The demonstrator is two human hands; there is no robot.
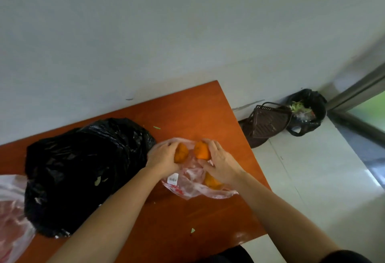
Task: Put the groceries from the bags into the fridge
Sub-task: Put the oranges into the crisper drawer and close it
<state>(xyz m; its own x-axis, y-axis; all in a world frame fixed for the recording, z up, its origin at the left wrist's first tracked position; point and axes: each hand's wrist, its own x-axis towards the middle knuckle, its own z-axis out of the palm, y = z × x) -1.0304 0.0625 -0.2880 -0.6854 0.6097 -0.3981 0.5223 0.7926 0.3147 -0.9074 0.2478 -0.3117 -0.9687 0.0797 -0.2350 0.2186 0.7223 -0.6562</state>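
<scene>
While left hand [161, 156] grips left orange [180, 155], right hand [220, 164] grips right orange [201, 151], fingers curled.

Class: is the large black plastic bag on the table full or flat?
Full: the large black plastic bag bulges in a rounded heap; contents hidden.

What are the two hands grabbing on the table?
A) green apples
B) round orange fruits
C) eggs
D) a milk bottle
B: the left hand grips one orange fruit and the right hand grips another orange fruit, at the clear plastic bag on the table.
</scene>
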